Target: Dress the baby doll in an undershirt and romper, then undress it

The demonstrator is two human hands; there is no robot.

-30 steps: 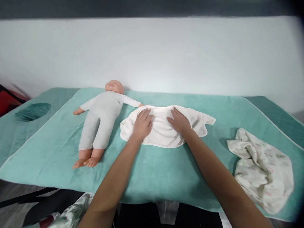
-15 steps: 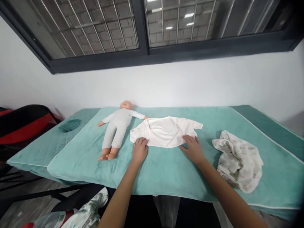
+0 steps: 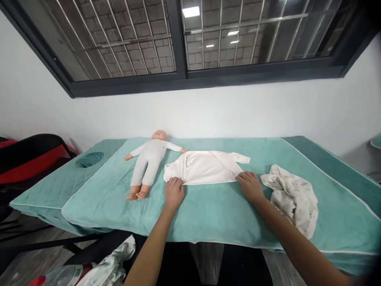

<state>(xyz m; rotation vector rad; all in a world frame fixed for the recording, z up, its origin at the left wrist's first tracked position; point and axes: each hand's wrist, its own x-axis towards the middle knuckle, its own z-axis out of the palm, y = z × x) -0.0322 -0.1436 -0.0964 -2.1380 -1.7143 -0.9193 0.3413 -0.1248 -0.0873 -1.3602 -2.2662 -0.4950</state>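
A white baby top (image 3: 205, 167) lies stretched sideways on the green bed cover, its front edge pulled straight between my hands. One small sleeve points right at its far side. My left hand (image 3: 174, 192) is closed, fingers curled on the near left edge of the fabric. The near right corner is pinched in my right hand (image 3: 250, 186). Just left of the top, a baby doll (image 3: 147, 161) in a white suit lies face up, arms spread, one of its hands touching the top's far edge.
A crumpled white printed cloth (image 3: 294, 200) lies on the bed (image 3: 214, 214) to the right. The bed has a face hole (image 3: 89, 159) at its left end. A black and red chair (image 3: 32, 159) stands at left. Another printed cloth (image 3: 110, 262) hangs low in front.
My right hand has slid right and pulled the top's near edge taut, smoothing its wrinkles. My left hand stays at the left edge, fingers now more curled. The view has tilted up slightly.
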